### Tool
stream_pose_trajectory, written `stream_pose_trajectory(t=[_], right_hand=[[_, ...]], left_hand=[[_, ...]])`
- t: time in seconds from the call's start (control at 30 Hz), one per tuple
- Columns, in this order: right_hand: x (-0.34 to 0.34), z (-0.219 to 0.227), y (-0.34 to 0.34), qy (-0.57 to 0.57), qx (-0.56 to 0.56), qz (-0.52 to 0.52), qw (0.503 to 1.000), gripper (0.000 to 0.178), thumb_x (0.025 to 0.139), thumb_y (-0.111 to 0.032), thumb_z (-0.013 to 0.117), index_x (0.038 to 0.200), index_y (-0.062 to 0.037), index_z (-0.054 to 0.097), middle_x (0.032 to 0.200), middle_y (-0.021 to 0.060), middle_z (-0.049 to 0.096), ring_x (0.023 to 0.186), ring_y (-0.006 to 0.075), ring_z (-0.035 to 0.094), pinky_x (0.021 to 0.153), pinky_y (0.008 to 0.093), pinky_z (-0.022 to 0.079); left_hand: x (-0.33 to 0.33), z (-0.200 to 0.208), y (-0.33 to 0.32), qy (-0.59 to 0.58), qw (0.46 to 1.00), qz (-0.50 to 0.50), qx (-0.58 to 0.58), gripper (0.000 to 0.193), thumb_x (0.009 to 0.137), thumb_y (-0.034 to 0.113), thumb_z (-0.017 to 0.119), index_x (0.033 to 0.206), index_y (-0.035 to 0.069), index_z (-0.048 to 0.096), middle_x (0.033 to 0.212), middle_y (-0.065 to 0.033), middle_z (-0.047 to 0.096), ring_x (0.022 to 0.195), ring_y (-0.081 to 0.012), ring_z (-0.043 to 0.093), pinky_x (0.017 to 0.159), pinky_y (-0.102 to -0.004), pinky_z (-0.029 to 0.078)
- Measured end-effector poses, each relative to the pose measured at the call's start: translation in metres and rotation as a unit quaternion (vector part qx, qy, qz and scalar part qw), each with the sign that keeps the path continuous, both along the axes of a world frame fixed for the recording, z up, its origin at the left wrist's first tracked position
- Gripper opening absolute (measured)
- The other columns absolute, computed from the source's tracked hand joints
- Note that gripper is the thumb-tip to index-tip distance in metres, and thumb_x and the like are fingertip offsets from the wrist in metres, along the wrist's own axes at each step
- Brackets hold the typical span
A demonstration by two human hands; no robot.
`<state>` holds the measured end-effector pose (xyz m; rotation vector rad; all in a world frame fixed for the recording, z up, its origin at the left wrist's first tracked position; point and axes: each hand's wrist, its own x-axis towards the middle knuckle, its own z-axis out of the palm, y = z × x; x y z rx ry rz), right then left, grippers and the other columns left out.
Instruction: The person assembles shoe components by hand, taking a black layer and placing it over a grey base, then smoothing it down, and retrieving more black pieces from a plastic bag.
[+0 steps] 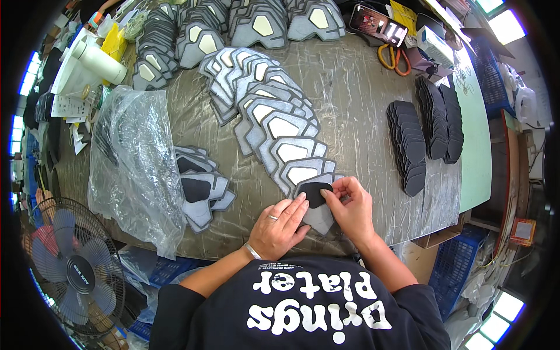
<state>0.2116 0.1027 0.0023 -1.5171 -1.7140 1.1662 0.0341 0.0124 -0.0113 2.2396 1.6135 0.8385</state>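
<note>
A black foam-like pad (314, 195) lies over the window of the nearest grey shaped piece (319, 220), at the near end of a fanned row. My right hand (353, 209) pinches the pad's right edge between thumb and fingertips. From the left, my left hand (277, 226) rests with its fingers stretched out, fingertips at the pad's left edge. Beyond them, overlapping grey pieces (291, 153) with dark borders and cream windows curve away to the far left. What lies under the pad is hidden.
Grey pieces with black pads (197, 189) lie at left beside a clear plastic sheet (137, 163). Stacked black pads (407, 146) stand at right. More grey stacks (259, 26) line the back. Orange-handled scissors (394, 60), a phone (378, 25), a white bottle (99, 61) and a fan (79, 268) surround the work.
</note>
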Motion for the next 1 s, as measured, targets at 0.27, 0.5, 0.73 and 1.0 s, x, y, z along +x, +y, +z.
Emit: stream_pose_trajectory(t=[0.27,0.5,0.73,1.0], right_hand=[[0.0,0.009,0.005,-0.106,0.053,0.035,0.992,0.03,0.076,-0.02,0.082,0.092,-0.0035,0.063,0.07,0.0068,0.062,0.057,0.018,0.059,0.057,0.0298,0.05],[0.011,0.014,0.001,-0.239,0.222,0.131,0.936,0.052,0.079,-0.027,0.077,0.123,-0.0063,0.057,0.112,0.009,0.063,0.1,0.0238,0.062,0.084,0.038,0.049],[0.017,0.005,-0.012,-0.277,0.19,0.342,0.877,0.072,0.09,-0.043,0.061,0.148,-0.008,0.037,0.156,0.0101,0.032,0.144,0.024,0.031,0.117,0.0493,0.021],[0.042,0.003,-0.015,-0.297,0.211,0.385,0.848,0.07,0.087,-0.054,0.059,0.145,-0.0174,0.043,0.155,0.0091,0.034,0.143,0.0274,0.031,0.115,0.0547,0.02]], left_hand=[[0.004,0.002,0.002,0.054,0.998,0.01,-0.019,0.057,0.077,0.024,0.075,0.128,0.004,0.06,0.136,-0.0062,0.054,0.11,-0.0236,0.05,0.09,-0.0355,0.044],[0.003,-0.001,0.003,0.124,0.992,0.001,0.005,0.056,0.08,0.031,0.071,0.129,0.007,0.059,0.141,-0.0039,0.05,0.11,-0.0244,0.047,0.088,-0.0362,0.041],[0.006,0.005,0.004,0.134,0.99,0.0,-0.034,0.065,0.08,0.039,0.067,0.134,0.006,0.052,0.148,-0.0065,0.044,0.11,-0.0266,0.047,0.088,-0.0351,0.04],[0.005,0.012,0.007,0.137,0.988,-0.002,-0.07,0.067,0.081,0.045,0.066,0.138,0.013,0.052,0.15,-0.0038,0.042,0.113,-0.025,0.044,0.089,-0.0351,0.038]])
